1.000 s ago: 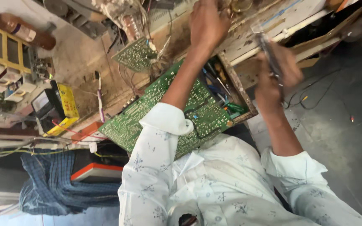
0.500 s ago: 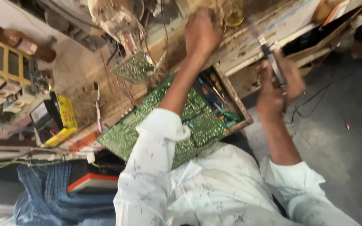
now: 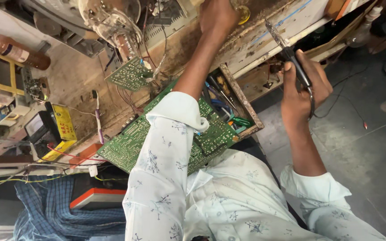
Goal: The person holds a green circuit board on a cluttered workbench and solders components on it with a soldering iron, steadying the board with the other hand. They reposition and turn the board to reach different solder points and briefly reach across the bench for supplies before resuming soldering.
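Pliers [image 3: 287, 53], dark-handled, sit clenched in my right hand [image 3: 302, 91] above the open tool drawer [image 3: 242, 105], while my left hand [image 3: 217, 18] reaches to the bench top, fingers curled on something I cannot tell; I judge steady tips matter most.

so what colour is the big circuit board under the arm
Green, with pale markings: the big circuit board, clearest in the head view.

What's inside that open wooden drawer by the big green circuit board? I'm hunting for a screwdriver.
The wooden drawer holds tool handles, blue and green, lying loosely together. The left forearm and the circuit board cover its near part, so what lies there cannot be seen.
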A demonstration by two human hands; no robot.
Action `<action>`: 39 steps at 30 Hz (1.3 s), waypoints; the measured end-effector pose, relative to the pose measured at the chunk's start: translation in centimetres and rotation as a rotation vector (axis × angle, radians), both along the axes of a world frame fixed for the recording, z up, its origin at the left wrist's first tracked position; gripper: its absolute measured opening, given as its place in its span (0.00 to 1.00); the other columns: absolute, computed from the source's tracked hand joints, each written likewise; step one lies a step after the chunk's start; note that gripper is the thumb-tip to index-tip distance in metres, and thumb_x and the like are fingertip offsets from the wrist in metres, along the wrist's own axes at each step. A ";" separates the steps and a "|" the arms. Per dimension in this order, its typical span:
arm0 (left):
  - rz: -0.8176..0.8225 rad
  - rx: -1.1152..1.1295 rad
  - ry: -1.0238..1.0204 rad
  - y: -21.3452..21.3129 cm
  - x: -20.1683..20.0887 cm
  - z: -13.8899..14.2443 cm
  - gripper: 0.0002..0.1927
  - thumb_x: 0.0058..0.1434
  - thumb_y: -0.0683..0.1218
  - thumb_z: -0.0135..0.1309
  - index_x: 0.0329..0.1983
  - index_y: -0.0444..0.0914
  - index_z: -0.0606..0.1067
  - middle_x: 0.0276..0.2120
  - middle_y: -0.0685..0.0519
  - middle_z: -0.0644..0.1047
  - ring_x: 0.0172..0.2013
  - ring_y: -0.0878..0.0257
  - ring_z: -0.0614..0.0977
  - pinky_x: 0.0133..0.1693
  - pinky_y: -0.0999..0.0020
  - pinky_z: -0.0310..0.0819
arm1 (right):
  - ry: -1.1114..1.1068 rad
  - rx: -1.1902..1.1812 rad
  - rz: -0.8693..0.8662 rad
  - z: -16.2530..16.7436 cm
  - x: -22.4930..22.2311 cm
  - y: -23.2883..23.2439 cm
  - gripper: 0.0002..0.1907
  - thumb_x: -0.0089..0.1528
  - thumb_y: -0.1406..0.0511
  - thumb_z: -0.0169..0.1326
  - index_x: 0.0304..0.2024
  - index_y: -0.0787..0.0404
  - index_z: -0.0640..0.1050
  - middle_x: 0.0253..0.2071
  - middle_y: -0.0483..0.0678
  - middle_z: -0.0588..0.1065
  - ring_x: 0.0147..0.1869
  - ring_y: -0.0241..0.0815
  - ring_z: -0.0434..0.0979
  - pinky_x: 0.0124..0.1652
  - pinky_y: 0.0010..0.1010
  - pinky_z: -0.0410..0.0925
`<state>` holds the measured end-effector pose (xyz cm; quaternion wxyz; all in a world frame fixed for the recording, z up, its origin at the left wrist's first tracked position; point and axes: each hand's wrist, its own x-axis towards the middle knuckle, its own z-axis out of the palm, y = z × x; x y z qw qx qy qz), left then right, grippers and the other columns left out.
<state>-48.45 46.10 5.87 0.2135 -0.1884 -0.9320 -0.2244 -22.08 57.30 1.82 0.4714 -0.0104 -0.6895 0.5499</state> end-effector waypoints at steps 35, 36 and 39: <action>-0.163 0.451 -0.116 -12.0 24.5 5.2 0.08 0.65 0.43 0.59 0.44 0.34 0.78 0.43 0.45 0.79 0.45 0.47 0.82 0.47 0.57 0.77 | 0.102 0.018 0.124 0.2 2.1 -1.7 0.17 0.79 0.67 0.57 0.65 0.75 0.75 0.43 0.55 0.75 0.39 0.42 0.83 0.38 0.29 0.77; -0.147 0.484 -0.072 -13.8 25.4 5.7 0.07 0.65 0.43 0.59 0.42 0.34 0.78 0.44 0.46 0.79 0.45 0.50 0.83 0.48 0.59 0.78 | 0.116 0.026 0.148 0.3 2.5 -2.3 0.18 0.79 0.66 0.57 0.65 0.75 0.74 0.43 0.54 0.75 0.39 0.42 0.83 0.38 0.30 0.77; 0.021 0.478 -0.033 -17.6 27.1 6.6 0.06 0.63 0.41 0.60 0.39 0.33 0.80 0.43 0.46 0.78 0.43 0.51 0.83 0.45 0.60 0.76 | 0.083 0.070 0.169 0.5 4.3 -4.9 0.18 0.76 0.65 0.59 0.62 0.73 0.77 0.42 0.53 0.76 0.37 0.40 0.81 0.35 0.28 0.75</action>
